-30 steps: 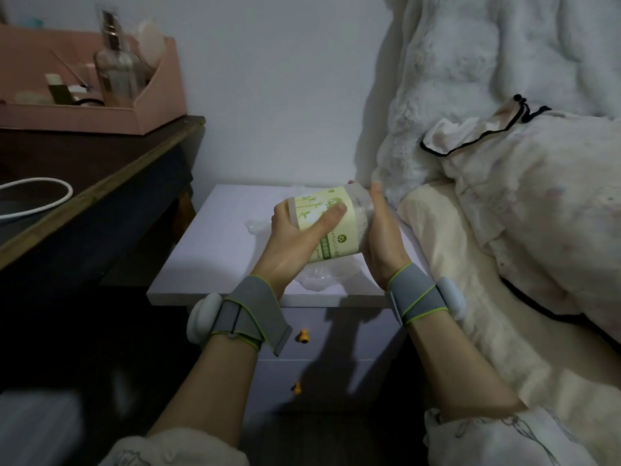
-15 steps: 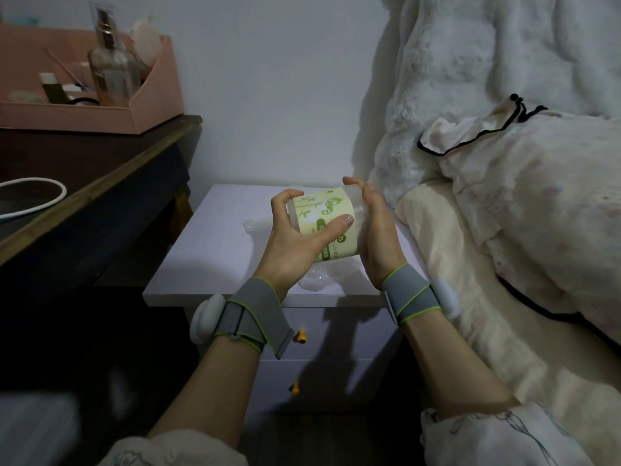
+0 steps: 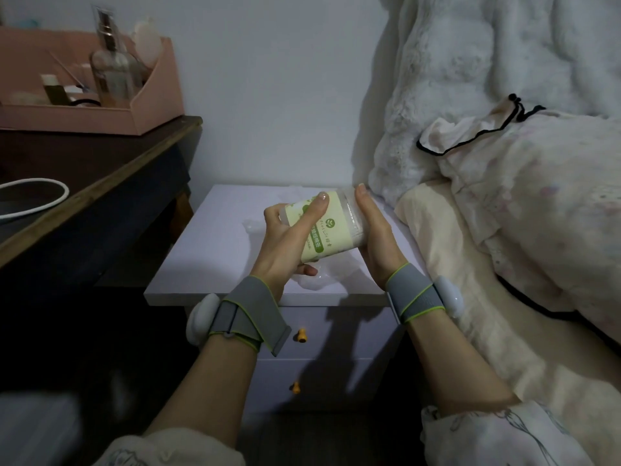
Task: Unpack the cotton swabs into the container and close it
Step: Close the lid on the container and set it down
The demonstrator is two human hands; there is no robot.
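We see a pale wall [image 3: 268, 95] behind everything, and along the right a bed [image 3: 470, 280] heaped with a fluffy white blanket [image 3: 470, 62] and a floral quilt [image 3: 537, 196] edged in black. On the left stands a dark wooden counter [image 3: 100, 183] bearing a pink organiser box [image 3: 84, 119] with a glass bottle [image 3: 111, 72] upright inside it, and a white looped cable [image 3: 33, 196] near its left edge. Between counter and bed sits a white nightstand [image 3: 208, 264] with two drawers, each with a small orange knob [image 3: 301, 336].

Above the nightstand's top, toward its right edge, we hold the cotton swab container [image 3: 331, 227], a cylinder with a green-and-cream label, tilted on its side. Our left hand [image 3: 285, 250] grips its labelled side, thumb stretched along it and fingers [image 3: 307, 271] curled underneath. Our right hand [image 3: 376, 237] grips the clear right-hand end, its fingers wrapped behind and out of sight. Crumpled clear plastic wrapping [image 3: 316, 280] lies on the nightstand just below the container, near the front edge. Both wrists wear grey bands [image 3: 248, 314].
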